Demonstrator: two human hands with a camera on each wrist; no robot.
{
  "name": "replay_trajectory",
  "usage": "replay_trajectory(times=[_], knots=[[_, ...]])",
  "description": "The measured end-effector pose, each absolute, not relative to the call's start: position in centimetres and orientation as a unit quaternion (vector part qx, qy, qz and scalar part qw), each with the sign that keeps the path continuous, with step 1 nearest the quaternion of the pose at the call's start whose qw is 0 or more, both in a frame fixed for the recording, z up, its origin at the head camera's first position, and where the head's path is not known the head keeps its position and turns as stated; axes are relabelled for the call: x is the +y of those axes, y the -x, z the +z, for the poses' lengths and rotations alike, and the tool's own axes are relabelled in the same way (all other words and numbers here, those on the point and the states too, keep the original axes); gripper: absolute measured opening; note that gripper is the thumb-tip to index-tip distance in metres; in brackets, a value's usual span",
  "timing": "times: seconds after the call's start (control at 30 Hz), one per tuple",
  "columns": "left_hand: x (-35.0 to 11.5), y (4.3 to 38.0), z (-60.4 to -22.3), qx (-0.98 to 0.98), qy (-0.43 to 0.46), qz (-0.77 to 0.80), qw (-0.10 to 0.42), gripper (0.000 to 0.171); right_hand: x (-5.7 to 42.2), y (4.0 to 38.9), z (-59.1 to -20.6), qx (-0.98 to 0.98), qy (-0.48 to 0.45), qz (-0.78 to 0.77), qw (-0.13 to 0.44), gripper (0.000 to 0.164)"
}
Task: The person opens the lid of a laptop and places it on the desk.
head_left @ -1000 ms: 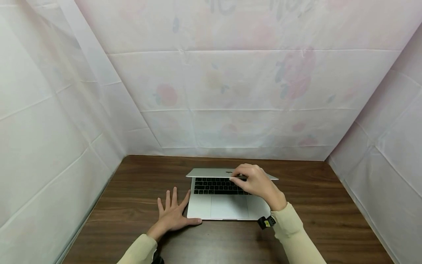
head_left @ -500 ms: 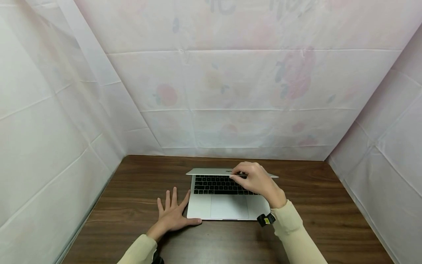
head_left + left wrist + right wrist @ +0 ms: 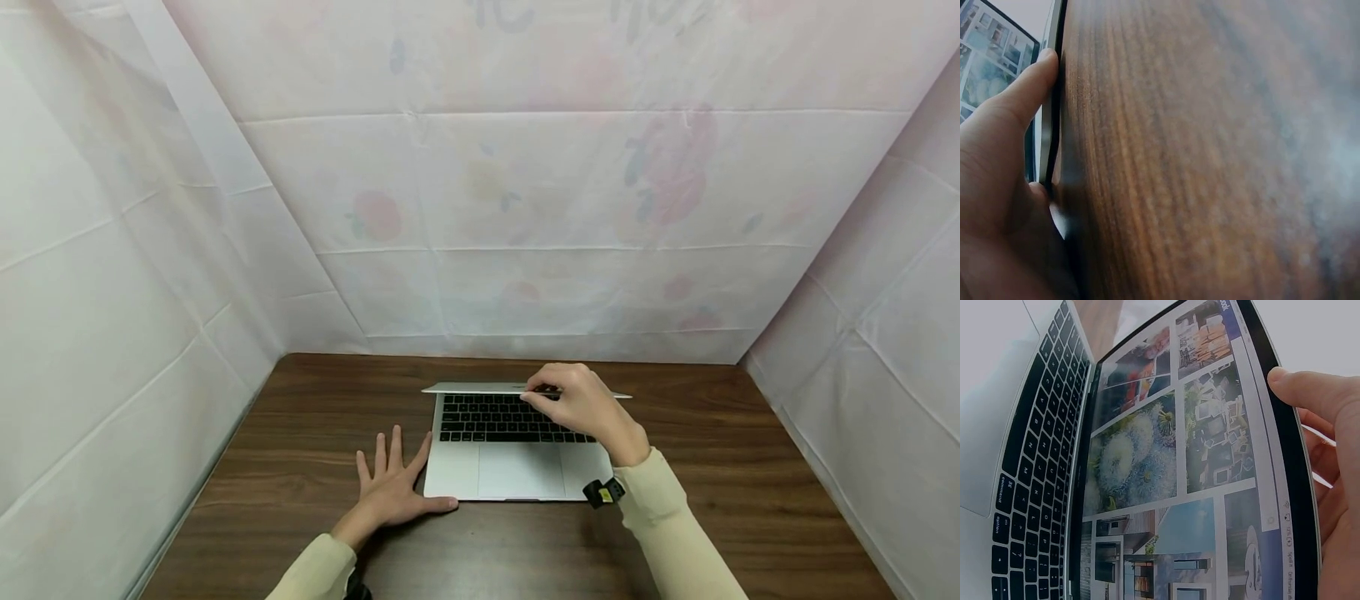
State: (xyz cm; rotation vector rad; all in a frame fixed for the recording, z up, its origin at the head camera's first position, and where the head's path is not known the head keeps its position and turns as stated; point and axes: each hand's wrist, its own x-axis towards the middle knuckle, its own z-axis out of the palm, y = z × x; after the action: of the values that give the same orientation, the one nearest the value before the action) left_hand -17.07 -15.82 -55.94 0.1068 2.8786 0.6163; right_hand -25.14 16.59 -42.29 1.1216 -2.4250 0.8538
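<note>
A silver laptop lies on the table with its lid partly raised above the black keyboard. The right hand pinches the lid's upper edge, thumb on the screen side and fingers behind. Pictures fill the lit screen in the right wrist view. On the laptop's left, the left hand rests with fingers spread on the table, its thumb at the front left corner of the base. In the left wrist view, the thumb lies against the laptop's edge.
The brown wooden table extends around the laptop. Pale cloth with faint fruit prints hangs behind it, and white cloth stands along the left side. A small black wrist camera is strapped to the right wrist.
The lid has tilted slightly further up and back, and the right hand has risen a little with it, showing more of the keyboard. The left hand keeps its place.
</note>
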Motion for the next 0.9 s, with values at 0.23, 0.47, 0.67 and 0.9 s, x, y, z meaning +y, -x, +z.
replay_trajectory(times=[0.23,0.47,0.67,0.9], knots=[[-15.9,16.7,-55.4,0.97,-0.031,0.207,0.12,0.127,16.5,25.2,-42.3,-0.854,-0.393,0.296,0.17,0.005],[-15.7,16.4,-54.3,0.972,-0.032,0.199,0.123,0.122,16.5,25.4,-42.2,-0.848,-0.402,0.299,0.172,0.003],[-15.5,16.2,-54.3,0.974,-0.032,0.19,0.121,0.123,16.5,25.6,-42.1,-0.851,-0.401,0.294,0.17,0.005],[-15.6,16.3,-54.3,0.974,-0.033,0.191,0.121,0.123,16.6,25.9,-42.1,-0.85,-0.404,0.292,0.171,0.004]])
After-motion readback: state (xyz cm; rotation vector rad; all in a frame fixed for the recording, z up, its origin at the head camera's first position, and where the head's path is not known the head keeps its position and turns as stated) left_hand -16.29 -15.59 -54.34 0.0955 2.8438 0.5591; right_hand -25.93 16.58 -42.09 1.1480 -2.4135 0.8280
